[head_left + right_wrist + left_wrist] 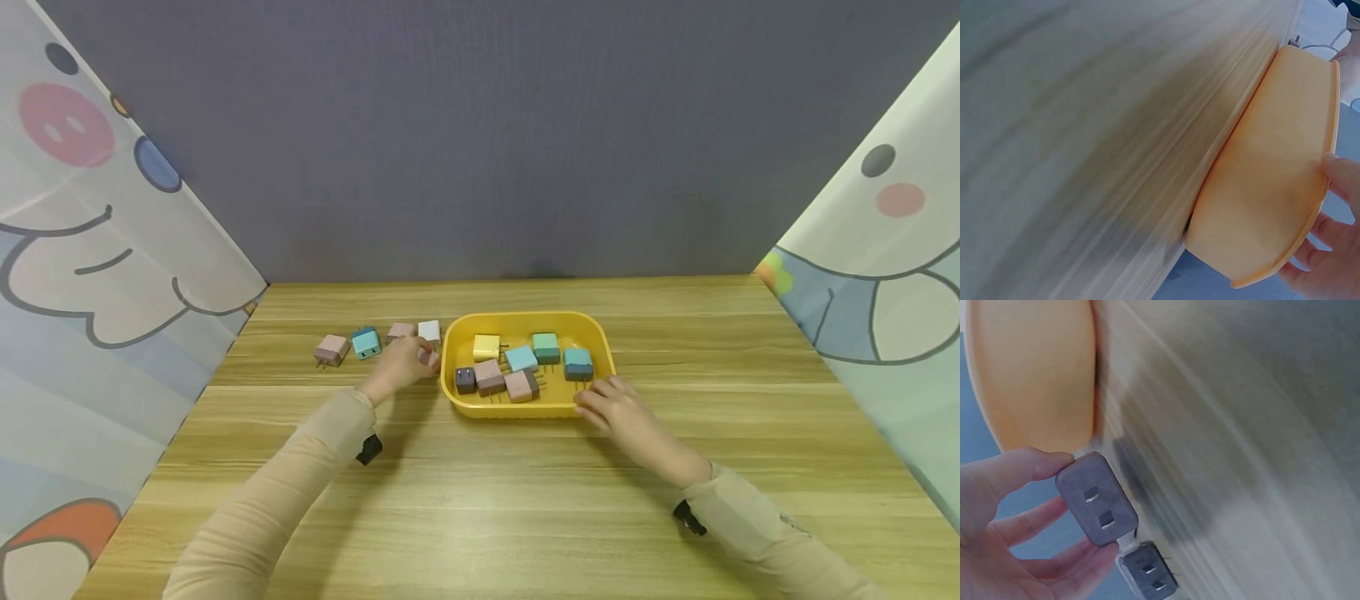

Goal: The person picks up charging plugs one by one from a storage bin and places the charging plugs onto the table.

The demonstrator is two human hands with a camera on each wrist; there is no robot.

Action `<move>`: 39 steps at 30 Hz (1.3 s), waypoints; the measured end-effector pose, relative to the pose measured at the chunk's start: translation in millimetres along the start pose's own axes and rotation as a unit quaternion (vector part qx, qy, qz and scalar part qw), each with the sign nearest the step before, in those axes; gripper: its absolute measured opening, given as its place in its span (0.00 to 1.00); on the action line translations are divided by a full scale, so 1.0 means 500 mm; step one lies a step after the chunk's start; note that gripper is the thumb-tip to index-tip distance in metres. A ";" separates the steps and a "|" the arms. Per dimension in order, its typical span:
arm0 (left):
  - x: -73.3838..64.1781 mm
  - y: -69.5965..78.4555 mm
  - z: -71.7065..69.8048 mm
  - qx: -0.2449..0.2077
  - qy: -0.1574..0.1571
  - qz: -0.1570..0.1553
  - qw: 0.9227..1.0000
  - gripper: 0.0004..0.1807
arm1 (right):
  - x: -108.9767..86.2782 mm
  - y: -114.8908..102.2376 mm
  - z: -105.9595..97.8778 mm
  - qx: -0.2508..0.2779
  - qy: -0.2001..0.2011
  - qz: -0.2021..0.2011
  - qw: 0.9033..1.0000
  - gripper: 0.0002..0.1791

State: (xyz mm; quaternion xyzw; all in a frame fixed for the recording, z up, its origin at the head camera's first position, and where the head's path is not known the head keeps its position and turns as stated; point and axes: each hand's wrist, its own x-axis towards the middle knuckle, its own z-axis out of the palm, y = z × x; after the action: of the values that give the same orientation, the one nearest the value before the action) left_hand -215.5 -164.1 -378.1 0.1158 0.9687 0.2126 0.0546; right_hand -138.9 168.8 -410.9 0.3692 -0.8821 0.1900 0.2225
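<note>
My left hand [396,367] pinches a pinkish-brown USB charger plug [428,357] between thumb and fingertips, just left of the yellow bin [517,412]. In the left wrist view that charger plug [1099,499] turns its two USB ports to the camera. At the bin's front right corner, my right hand [618,410] grips the rim, its thumb on the outer side in the right wrist view. Inside the bin lie several charger plugs, among them a yellow one [486,347], a green one [546,348] and a dark one [465,380].
Left of the bin on the wooden table [480,500] lie a pink charger plug [332,350], a blue one [366,342], another pink one [400,331] and a white one [430,332]. A grey panel [510,150] stands behind the table; cartoon-printed sheets [877,250] flank it.
</note>
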 end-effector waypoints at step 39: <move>-0.009 -0.002 0.025 0.037 0.014 0.009 0.999 0.14 | -0.001 0.000 -0.002 -0.003 -0.008 0.005 1.000 0.08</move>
State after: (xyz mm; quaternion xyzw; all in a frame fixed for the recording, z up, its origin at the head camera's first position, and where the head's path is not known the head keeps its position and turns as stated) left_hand -209.3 -161.2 -389.4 0.1236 0.9754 0.1792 0.0350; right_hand -138.5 169.5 -410.3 0.3659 -0.8860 0.1855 0.2160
